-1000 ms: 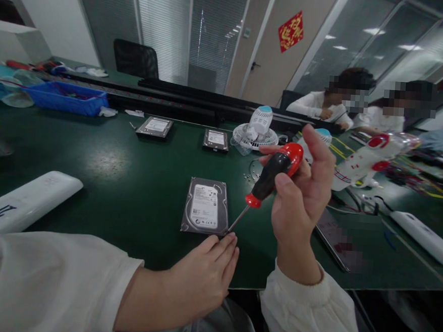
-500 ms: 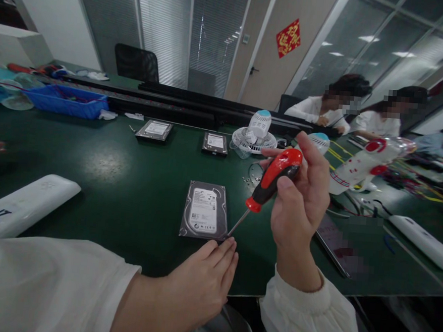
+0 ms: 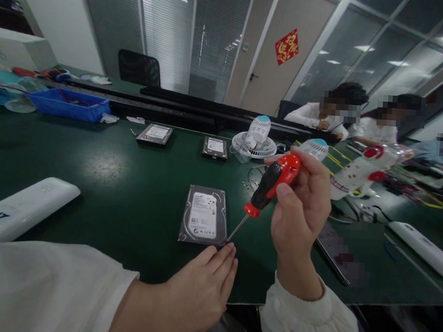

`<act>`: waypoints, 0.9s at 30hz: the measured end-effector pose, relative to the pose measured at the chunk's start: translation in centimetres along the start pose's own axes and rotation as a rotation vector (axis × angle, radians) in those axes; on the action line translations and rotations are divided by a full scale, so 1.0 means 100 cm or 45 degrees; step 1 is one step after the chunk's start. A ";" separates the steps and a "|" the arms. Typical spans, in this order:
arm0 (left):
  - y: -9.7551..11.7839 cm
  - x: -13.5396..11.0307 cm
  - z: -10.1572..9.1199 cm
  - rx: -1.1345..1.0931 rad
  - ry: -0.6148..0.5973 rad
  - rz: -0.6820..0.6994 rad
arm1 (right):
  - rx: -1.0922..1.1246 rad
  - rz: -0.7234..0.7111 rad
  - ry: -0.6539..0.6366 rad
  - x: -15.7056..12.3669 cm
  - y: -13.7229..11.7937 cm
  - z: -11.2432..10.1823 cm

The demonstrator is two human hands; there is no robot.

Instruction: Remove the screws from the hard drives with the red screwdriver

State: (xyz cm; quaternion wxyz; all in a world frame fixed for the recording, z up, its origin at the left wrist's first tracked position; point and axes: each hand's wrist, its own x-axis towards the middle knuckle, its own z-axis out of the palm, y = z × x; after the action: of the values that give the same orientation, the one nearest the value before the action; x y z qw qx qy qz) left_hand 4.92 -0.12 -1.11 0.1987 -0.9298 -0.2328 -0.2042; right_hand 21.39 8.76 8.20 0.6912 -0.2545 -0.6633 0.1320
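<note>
Glass panels (image 3: 162,40) and a door (image 3: 265,80) stand behind the long green table (image 3: 120,199) where I work. My left forearm comes across the table's near edge, and that left hand (image 3: 206,281) lies back up, fingers together, their tips at the near right corner of the hard drive (image 3: 203,215); whether they pinch anything there I cannot tell. My right hand (image 3: 303,212) is raised, thumb and fingers wrapped around the screwdriver's handle, wrist below it. The drive lies flat before me, label up, its top cover on, so I judge it unopened. My screwdriver (image 3: 267,184) slants down leftward to that same corner; work there looks in hand, but my fingertips hide whether a screw is seated. Smallest of all, loose metal bits (image 3: 247,185), probably screws, lie beyond the drive to the right; I take some fasteners to be out, though from what I cannot tell.
</note>
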 end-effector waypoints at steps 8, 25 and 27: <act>0.000 0.002 0.000 -0.001 0.023 -0.024 | -0.136 -0.070 -0.038 0.000 -0.002 0.001; 0.000 0.001 0.001 -0.022 -0.011 -0.014 | -0.194 -0.088 0.074 0.001 -0.005 0.003; 0.001 0.001 0.002 -0.028 -0.006 -0.009 | -0.177 -0.070 0.060 0.001 -0.004 0.002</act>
State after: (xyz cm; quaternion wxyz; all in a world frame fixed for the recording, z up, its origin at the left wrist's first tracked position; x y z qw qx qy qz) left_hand 5.07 -0.06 -1.26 0.1873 -0.9316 -0.2344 -0.2052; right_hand 21.16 8.47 8.50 0.6906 -0.2864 -0.6613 0.0606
